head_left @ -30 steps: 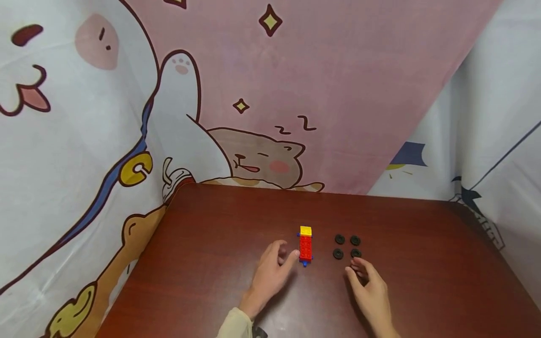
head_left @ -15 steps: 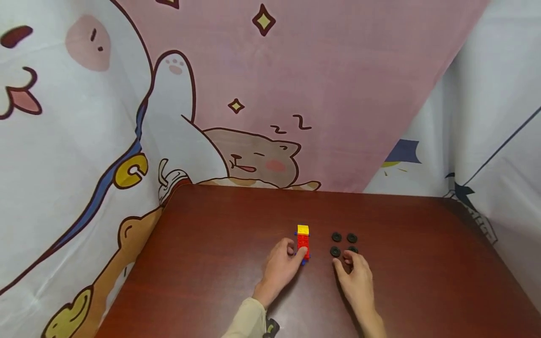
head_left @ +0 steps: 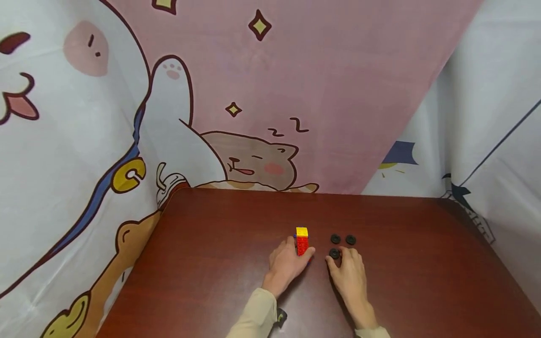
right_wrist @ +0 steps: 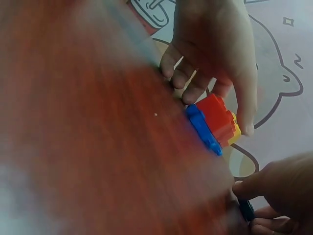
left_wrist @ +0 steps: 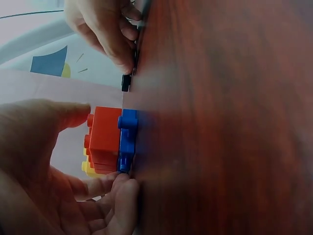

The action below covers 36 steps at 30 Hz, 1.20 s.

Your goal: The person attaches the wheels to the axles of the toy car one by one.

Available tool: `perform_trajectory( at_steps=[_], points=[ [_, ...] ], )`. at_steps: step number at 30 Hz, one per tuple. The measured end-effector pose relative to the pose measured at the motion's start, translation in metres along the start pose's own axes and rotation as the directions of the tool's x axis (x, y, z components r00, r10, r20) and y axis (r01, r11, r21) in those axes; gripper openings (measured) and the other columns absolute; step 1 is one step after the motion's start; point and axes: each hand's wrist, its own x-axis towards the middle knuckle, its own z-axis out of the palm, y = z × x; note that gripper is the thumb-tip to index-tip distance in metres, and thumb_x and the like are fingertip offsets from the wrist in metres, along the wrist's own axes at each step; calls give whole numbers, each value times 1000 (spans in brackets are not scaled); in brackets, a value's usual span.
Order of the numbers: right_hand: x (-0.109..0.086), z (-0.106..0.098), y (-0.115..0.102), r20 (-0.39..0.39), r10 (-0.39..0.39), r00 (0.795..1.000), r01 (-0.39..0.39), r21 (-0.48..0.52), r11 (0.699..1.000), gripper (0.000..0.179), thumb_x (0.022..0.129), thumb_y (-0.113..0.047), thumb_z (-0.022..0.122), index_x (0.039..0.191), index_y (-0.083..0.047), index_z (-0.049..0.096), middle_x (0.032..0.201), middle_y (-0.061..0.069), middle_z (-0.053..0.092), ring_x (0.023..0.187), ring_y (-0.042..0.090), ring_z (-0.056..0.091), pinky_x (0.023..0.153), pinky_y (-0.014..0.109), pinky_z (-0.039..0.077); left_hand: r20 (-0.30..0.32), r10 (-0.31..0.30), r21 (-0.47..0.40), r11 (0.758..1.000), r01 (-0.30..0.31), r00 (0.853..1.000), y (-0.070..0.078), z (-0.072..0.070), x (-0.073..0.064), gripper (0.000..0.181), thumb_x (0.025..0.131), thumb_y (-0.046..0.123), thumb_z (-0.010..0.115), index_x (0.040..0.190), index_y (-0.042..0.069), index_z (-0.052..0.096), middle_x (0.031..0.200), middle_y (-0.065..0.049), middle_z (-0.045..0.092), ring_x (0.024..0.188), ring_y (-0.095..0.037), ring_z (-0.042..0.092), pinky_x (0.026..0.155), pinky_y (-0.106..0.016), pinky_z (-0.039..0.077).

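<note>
A building-block car (head_left: 302,243) with a red brick body (left_wrist: 105,139), a yellow brick (head_left: 302,232) at its far end and a blue base (left_wrist: 128,139) stands on the table. My left hand (head_left: 287,264) is around its near end, thumb on the right side, fingers curled on the left by the blue base. To the right, my right hand (head_left: 350,277) pinches a black wheel (head_left: 334,253) between thumb and fingers; the right wrist view shows this wheel (right_wrist: 246,209) at the fingertips. Two more black wheels, one at left (head_left: 335,239) and one at right (head_left: 350,240), lie just beyond.
The dark reddish-brown table (head_left: 236,220) reaches back to a cartoon-printed cloth (head_left: 338,94), with more cloth along both sides. A small dark object (head_left: 281,318) shows beside the left sleeve (head_left: 255,313).
My left hand has moved right, from beside the car to around its near end. The right hand has shifted left to the near-left wheel, covering where a fourth wheel lay.
</note>
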Motion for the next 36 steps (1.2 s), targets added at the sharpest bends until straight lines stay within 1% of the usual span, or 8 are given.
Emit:
perform_trajectory(
  at_steps=[10,17,20,24,26,29,32,36],
  points=[
    [6,3,-2,42,-25,999,25,13,1000,34,83,-13,79,107,7,66,98,21,61,93,38,56,78,50,44,18,-5,-42,999,6,1000,-4,0,7,39,83,49,64,98,14,51,77,1,49,70,-21,54,70,-39,46],
    [10,1,0,-12,-28,1000,29,126,992,31,83,-10,78,110,3,68,99,14,59,84,24,55,69,34,45,-20,3,-227,974,-8,1000,-9,-4,10,26,85,39,58,84,14,57,70,4,56,62,-14,51,57,-29,40],
    [11,-2,0,29,-34,999,29,177,984,31,86,-10,75,113,1,67,101,13,59,81,18,55,63,25,44,39,-19,-477,878,35,999,-10,0,10,23,86,34,59,89,12,61,71,3,57,58,-12,51,49,-26,43],
    [17,-6,0,87,-64,994,44,219,975,29,88,-11,74,113,0,65,96,11,61,75,12,54,58,20,42,120,1,-771,630,93,993,-4,14,14,24,91,30,58,99,7,61,71,1,56,54,-12,52,41,-24,46],
    [21,-9,0,90,-86,992,63,231,971,27,88,-12,74,111,-2,66,91,8,62,71,8,53,57,20,42,117,25,-828,555,83,993,2,17,17,24,92,29,58,100,6,60,69,0,56,54,-12,52,42,-24,46],
    [31,-17,-1,60,-113,992,96,242,966,27,86,-12,76,110,-4,67,84,3,61,67,3,50,57,20,43,89,52,-859,510,50,995,14,4,22,24,92,27,58,102,5,61,70,0,57,57,-12,52,44,-23,46],
    [46,-31,-10,4,-163,987,156,269,950,28,86,-9,76,112,-4,67,84,2,60,67,2,50,57,19,43,44,77,-876,483,1,996,27,-25,29,26,93,25,57,106,2,61,74,-4,60,61,-13,55,46,-22,46],
    [74,-52,-40,-103,-234,967,256,374,891,31,87,-5,73,117,-6,67,91,4,62,72,3,52,59,14,44,-19,113,-883,465,-70,993,45,-66,42,31,96,25,55,114,1,60,81,-9,63,63,-13,57,49,-23,49]
  ],
)
